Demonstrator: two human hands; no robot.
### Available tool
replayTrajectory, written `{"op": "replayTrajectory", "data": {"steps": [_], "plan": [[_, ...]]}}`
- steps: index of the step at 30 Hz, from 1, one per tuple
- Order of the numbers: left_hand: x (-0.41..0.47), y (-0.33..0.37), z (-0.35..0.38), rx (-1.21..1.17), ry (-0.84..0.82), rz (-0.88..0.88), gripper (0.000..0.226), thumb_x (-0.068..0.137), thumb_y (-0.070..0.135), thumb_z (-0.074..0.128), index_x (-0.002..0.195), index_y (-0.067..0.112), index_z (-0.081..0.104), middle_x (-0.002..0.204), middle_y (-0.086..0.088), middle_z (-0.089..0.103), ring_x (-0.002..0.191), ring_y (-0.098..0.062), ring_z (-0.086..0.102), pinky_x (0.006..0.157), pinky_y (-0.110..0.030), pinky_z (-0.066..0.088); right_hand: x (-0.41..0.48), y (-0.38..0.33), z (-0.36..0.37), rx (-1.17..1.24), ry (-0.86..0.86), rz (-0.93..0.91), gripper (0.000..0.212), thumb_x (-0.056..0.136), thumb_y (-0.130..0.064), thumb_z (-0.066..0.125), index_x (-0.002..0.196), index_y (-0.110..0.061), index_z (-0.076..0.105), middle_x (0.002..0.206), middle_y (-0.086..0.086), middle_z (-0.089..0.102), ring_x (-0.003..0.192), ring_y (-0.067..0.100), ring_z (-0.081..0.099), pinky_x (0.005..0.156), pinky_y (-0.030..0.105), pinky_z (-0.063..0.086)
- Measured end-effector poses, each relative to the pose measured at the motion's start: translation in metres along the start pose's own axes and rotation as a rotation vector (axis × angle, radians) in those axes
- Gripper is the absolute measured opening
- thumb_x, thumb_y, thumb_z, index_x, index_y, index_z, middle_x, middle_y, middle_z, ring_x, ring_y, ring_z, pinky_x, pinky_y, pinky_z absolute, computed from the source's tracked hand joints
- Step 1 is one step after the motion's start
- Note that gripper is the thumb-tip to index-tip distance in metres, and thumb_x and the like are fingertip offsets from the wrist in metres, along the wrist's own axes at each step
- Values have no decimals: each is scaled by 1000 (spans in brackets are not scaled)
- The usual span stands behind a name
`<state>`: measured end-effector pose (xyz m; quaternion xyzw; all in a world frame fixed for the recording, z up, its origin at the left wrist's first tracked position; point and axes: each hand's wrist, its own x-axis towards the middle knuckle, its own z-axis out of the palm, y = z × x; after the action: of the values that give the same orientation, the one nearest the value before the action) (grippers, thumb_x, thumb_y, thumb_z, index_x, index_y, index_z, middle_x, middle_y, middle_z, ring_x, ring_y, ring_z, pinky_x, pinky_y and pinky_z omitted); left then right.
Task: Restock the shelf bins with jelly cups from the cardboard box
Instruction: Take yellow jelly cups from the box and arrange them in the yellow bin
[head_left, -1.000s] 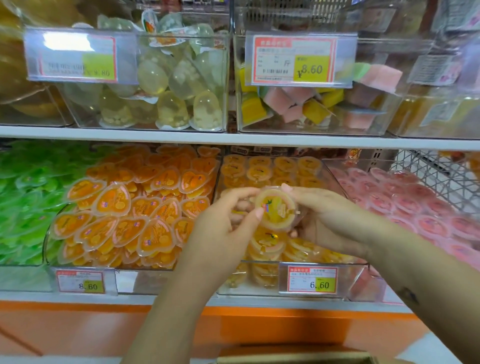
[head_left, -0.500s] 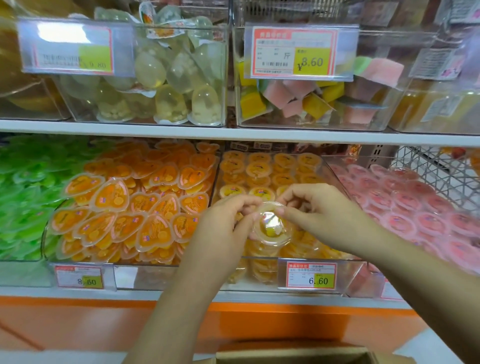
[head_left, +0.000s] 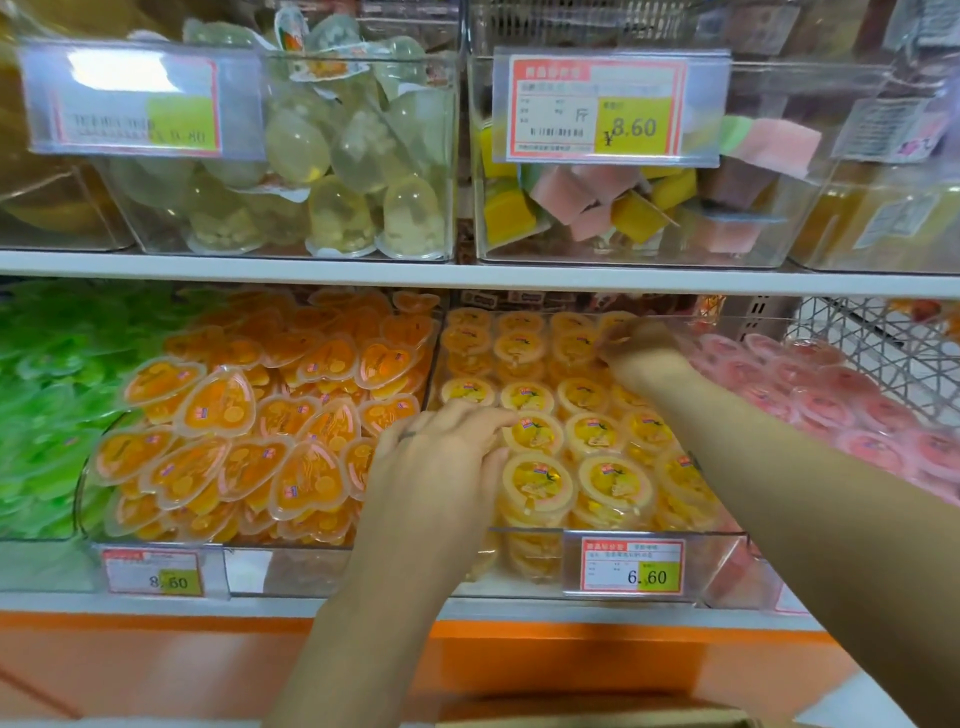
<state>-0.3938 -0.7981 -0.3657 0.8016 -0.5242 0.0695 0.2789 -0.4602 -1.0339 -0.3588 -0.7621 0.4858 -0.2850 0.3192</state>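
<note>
Left hand (head_left: 441, 462) loose, fingers laid on round jelly cups (head_left: 613, 483) in centre bin (head_left: 724, 564) — probably levelling rows; right hand (head_left: 636, 351) at back row, blurred — cannot tell grip.

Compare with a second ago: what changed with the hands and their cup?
The hands parted and no longer hold a cup between them. The left hand dropped onto the front cups of the bin; the right hand reached to its back right corner. Price tags and other stock stayed.
</note>
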Motion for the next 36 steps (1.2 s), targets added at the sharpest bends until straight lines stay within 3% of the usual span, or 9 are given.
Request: {"op": "replayTrajectory", "data": {"steps": [2,7,11,16,20,24,28,32,36], "plan": [[0,0,0,3,-9,0,33,95,32,48,127,39,53,127,18,53,119,-8,45,104,-26,19,4,2,3,-84,-7,3,18,90,-10,56,107,-9,63,94,6,58,58,13,48,37,8,32],[2,-1,3,24,-25,-4,33,97,35,43,129,41,48,132,19,49,123,-7,41,110,-27,13,11,-2,2,-268,-51,-52,34,92,-17,56,126,-13,58,125,12,61,106,28,60,85,28,45],[1,1,1,26,12,31,31,96,30,48,125,38,54,126,16,54,120,-13,46,109,-31,17,-5,-1,-9,-386,-61,-114,38,95,-20,54,131,-11,53,133,12,56,118,30,54,94,28,39],[-19,6,5,40,221,165,27,87,16,53,108,25,67,103,6,65,94,-20,61,91,-29,31,-67,15,-37,-389,130,-400,24,89,-23,59,108,-9,65,101,14,68,93,33,62,76,36,48],[-60,18,30,-76,369,238,29,84,7,46,103,15,67,99,-2,65,91,-21,61,79,-31,39,-157,37,-59,-119,205,-637,17,89,-19,60,103,-15,68,83,-14,59,68,7,48,64,22,37],[-123,30,85,-224,375,193,27,85,6,46,100,11,68,98,-4,65,89,-20,61,76,-33,47,-223,99,-52,-10,197,-627,19,87,-22,55,99,-17,68,75,-26,51,64,7,47,62,13,38],[-200,19,141,-270,100,32,27,89,16,44,105,20,65,104,6,62,84,-3,55,74,-19,46,-261,170,-29,-102,92,-514,14,86,-14,60,96,-19,68,74,-30,48,65,3,45,61,11,33],[-236,-2,188,-294,-302,-183,34,94,18,48,124,30,55,117,15,54,91,2,55,82,-20,51,-277,238,0,-300,-273,-306,22,88,-15,64,107,-25,66,86,-21,55,73,-2,53,67,-1,35],[-243,-21,233,-184,-579,-353,39,96,19,49,132,32,48,135,9,43,94,-12,59,82,-25,51,-282,300,40,-495,-792,-38,50,90,-29,61,137,-33,43,141,1,45,125,19,50,101,27,43]]}}
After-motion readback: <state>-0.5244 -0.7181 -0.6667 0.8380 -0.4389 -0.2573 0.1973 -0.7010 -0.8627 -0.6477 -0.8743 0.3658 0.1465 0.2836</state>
